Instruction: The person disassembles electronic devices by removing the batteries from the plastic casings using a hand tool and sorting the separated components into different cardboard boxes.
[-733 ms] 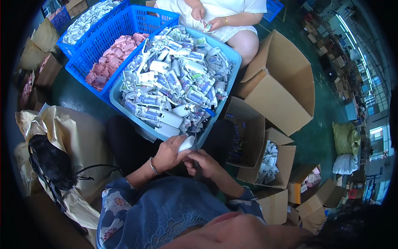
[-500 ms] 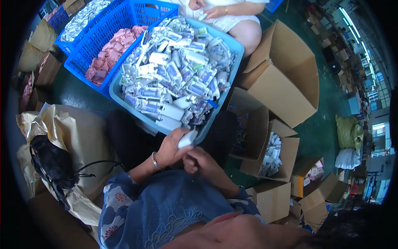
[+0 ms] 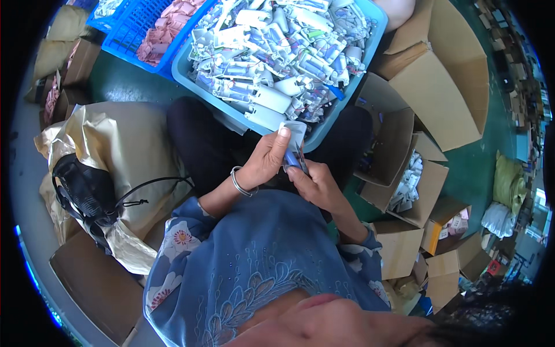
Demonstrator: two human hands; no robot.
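Note:
My left hand [image 3: 266, 157] is closed on a white plastic casing [image 3: 297, 133], its thumb pressed on the upper part. The casing tilts over the near rim of a light-blue tub [image 3: 324, 137]. From its lower end shows a blue cylindrical battery [image 3: 291, 158], with thin wires beside it. My right hand [image 3: 317, 184] pinches the battery's lower end; some of its fingertips are hidden. In the tub lies a heap of similar white casings [image 3: 272, 99], many with blue cells and wires showing. A small blue object [image 3: 336, 92] rests on the heap's right side.
Left of the tub stands a blue crate [image 3: 124, 43] with pink casings [image 3: 167, 29]. On my right, an open carton [image 3: 384, 165] has a few blue cylinders; another contains white pieces [image 3: 409, 184]. A large carton [image 3: 439, 98] stands farther off. A gold bag [image 3: 139, 133] bears a black bag [image 3: 87, 185].
The view has tipped down, so the tub appears higher. The white casing has turned in my left hand, showing the blue battery. My right hand, previously curled beside it, now grips the battery's end.

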